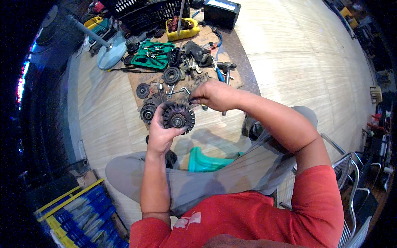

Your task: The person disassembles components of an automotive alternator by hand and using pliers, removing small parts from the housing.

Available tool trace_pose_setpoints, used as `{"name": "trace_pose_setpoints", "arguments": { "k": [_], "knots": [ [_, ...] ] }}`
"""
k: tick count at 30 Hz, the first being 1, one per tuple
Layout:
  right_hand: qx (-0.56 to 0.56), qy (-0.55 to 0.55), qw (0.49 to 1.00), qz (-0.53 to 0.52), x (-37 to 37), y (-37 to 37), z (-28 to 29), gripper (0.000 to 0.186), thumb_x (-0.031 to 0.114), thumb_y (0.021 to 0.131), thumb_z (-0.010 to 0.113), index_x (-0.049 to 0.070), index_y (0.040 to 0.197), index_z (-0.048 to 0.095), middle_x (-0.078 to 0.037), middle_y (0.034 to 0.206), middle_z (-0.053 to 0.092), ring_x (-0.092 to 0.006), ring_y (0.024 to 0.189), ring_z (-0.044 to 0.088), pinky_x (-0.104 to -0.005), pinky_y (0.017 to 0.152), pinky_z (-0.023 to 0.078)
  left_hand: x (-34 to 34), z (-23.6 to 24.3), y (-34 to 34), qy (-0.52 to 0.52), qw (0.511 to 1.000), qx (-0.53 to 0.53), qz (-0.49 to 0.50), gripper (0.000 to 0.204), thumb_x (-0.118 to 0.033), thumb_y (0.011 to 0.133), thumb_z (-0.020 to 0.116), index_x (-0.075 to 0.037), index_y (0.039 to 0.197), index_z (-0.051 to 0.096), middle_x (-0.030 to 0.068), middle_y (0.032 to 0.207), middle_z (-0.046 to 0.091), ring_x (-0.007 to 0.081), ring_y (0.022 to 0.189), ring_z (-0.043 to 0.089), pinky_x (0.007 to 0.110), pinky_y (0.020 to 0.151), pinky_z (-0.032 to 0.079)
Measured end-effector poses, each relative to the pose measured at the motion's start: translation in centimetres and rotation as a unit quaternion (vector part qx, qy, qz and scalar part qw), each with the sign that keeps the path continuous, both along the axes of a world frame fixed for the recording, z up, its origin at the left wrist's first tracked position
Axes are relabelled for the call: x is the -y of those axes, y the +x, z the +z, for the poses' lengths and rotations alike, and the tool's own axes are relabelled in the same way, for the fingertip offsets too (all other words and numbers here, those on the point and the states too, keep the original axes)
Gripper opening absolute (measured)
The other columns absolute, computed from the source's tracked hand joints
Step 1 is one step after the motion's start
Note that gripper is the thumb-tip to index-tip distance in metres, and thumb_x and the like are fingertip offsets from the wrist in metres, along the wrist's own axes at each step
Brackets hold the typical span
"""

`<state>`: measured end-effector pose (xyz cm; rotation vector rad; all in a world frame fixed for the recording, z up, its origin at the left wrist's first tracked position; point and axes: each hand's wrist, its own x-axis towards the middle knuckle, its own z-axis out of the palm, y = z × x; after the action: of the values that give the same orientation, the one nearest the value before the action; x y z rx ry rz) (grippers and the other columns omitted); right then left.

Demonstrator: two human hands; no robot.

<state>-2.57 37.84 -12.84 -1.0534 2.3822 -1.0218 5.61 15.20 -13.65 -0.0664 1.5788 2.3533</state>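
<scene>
My left hand (160, 131) grips a dark, round machine part (178, 116) by its edge, thumb below and fingers behind. The part has radial slots round its rim and a small toothed hub facing up. My right hand (211, 96) is just beyond its upper right edge, fingertips pinched together; whatever they hold is hidden. Below the left fingers lies another dark round housing (148, 113). A pulley-like ring (172, 75) and a smaller disc (143, 90) rest on the cardboard (138, 80). A bent metal wrench (177, 91) lies beside the right fingertips.
A green tool case (154, 55) holds several pliers. Behind it are a yellow cut container (182, 29), a black crate (142, 16) and a black battery (222, 13). A hammer (226, 68) lies at the right, a teal stool (202, 161) stands below, and a wire chair (349, 177) is at the lower right.
</scene>
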Motion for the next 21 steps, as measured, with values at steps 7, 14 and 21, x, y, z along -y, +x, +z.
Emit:
{"name": "trace_pose_setpoints", "arguments": {
  "k": [7, 14, 21],
  "knots": [
    [-0.031, -0.021, 0.999, -0.02, -0.7, 0.2, 1.7, 0.019, 0.021, 0.089, 0.06, 0.003, 0.095, 0.065, -0.021, 0.087, 0.065, -0.0401, 0.085, 0.062, -0.0486, 0.075, 0.049, -0.1, -0.5, -0.3, 0.029, 0.997, -0.014, 0.064, 0.07, 0.016, 0.065, 0.066, 0.001, 0.129, 0.043, 0.0115, 0.115, 0.059, 0.0217, 0.104, 0.062, 0.035, 0.091, 0.052],
    [-0.044, -0.009, 0.999, 0.02, -1.6, 1.9, 2.5, 0.023, 0.027, 0.088, 0.061, 0.004, 0.086, 0.063, -0.021, 0.078, 0.064, -0.0423, 0.077, 0.062, -0.0512, 0.069, 0.049, 1.1, -1.8, -1.0, 0.082, 0.982, -0.025, 0.166, 0.058, 0.016, 0.074, 0.058, 0.002, 0.129, 0.044, 0.0132, 0.118, 0.059, 0.0243, 0.107, 0.061, 0.038, 0.093, 0.052],
    [-0.079, 0.132, 0.987, -0.038, -3.0, 1.2, 1.4, 0.015, 0.021, 0.088, 0.061, 0.007, 0.088, 0.064, -0.017, 0.079, 0.064, -0.038, 0.077, 0.063, -0.0475, 0.067, 0.049, 1.5, -1.6, -1.0, 0.167, 0.973, -0.015, 0.16, 0.059, 0.011, 0.076, 0.055, 0.0, 0.132, 0.044, 0.0145, 0.123, 0.057, 0.0274, 0.112, 0.058, 0.041, 0.097, 0.05]
  ]
}}
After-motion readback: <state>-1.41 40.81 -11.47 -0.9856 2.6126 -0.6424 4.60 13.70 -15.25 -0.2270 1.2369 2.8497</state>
